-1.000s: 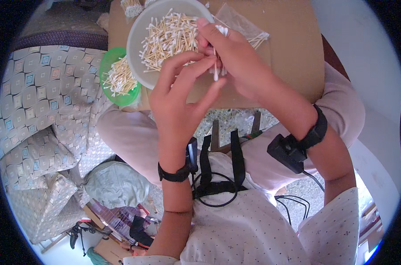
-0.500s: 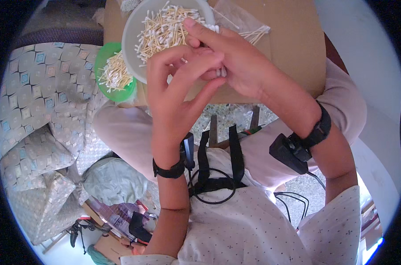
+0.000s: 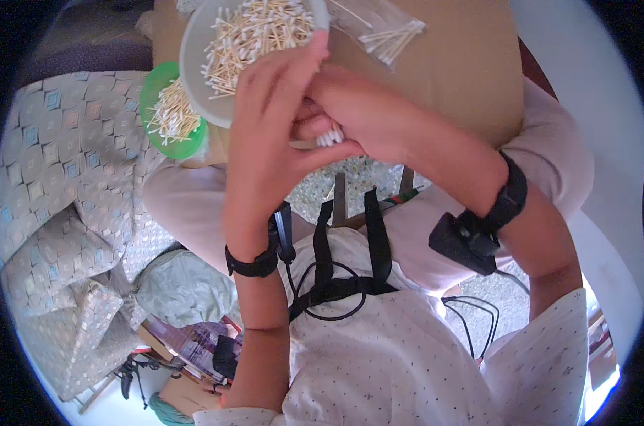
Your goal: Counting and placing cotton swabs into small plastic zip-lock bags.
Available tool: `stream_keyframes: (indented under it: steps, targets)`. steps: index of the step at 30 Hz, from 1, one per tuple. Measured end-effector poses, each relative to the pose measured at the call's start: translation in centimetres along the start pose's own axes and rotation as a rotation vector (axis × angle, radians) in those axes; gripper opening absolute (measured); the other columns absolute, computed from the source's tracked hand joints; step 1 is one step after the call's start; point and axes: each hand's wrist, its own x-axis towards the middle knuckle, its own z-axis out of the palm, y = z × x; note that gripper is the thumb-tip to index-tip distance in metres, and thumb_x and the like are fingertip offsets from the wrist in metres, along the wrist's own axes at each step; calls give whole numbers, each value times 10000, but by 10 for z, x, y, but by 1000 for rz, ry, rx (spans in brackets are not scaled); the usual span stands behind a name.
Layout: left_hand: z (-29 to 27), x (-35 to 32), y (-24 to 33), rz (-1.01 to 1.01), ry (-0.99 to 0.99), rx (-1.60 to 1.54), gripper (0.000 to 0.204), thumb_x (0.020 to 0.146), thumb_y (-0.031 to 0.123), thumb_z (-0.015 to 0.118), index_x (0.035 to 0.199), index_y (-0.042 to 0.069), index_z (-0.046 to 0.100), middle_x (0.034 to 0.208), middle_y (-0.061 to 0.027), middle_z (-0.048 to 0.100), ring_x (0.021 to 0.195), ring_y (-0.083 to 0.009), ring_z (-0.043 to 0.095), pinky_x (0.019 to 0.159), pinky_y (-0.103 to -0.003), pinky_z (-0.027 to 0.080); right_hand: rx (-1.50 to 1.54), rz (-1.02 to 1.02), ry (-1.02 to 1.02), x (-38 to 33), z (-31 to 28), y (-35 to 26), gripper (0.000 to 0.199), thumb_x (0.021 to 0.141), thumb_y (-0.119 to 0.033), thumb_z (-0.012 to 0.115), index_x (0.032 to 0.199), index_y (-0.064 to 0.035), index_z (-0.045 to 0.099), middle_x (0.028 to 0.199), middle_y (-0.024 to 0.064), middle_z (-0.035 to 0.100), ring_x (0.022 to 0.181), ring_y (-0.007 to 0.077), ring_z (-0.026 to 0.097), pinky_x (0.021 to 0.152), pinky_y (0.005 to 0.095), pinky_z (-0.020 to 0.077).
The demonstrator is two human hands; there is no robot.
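Both hands meet in front of the white bowl. My right hand is closed round a bunch of cotton swabs, whose white tips poke out at the lower side of its fingers. Against it lies my left hand, thumb stretched under those tips and fingers bent over the upper side of the bunch. Most of the bunch's length is hidden between the hands. Many loose cotton swabs fill the bowl behind them. To its left, a green dish holds another heap of swabs.
A clear plastic bag with several swabs lies right of the bowl on the brown cardboard tabletop. Patterned cushions are at the left. My crossed legs are close to the near edge, and cables hang by my arms.
Both hands have shifted a little left and nearer. My left fingers have moved from pinching beside the tips to lying over the right hand, and more tips show.
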Motion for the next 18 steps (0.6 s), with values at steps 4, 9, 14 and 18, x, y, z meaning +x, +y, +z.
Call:
stream_keyframes:
  steps: [4, 9, 14, 18]
  targets:
    - [2, -4, 0, -128, 200, -111, 1027, 434, 128, 851, 1349, 72, 386, 1316, -107, 456, 1128, -256, 475, 930, -363, 389, -79, 14, -172, 9, 0, -6, 264, 921, -310, 477, 890, -61, 559, 690, -24, 482, 548, 67, 408, 436, 205, 317]
    - [-8, -13, 3, -140, 146, -7, 1033, 433, 58, 845, 1349, 61, 368, 1314, -119, 457, 1094, -215, 488, 916, -327, 385, -37, 29, -262, 18, 5, 2, 214, 913, -250, 474, 800, -74, 516, 635, -56, 415, 540, 33, 367, 432, 173, 275]
    - [3, -24, 5, -79, 252, -176, 1077, 443, 44, 837, 1374, 33, 296, 1304, -138, 453, 1092, -236, 482, 922, -345, 383, 25, -11, -435, 29, 4, 16, 153, 882, -202, 483, 871, -81, 577, 734, -7, 550, 622, 101, 491, 517, 248, 411]
    - [2, -23, 8, -160, 271, -439, 1173, 419, 86, 864, 1396, 26, 217, 1271, -171, 458, 1101, -241, 483, 941, -343, 378, 47, -27, -446, 34, 11, 23, 135, 873, -191, 491, 877, -86, 575, 738, -8, 554, 637, 100, 503, 524, 247, 417]
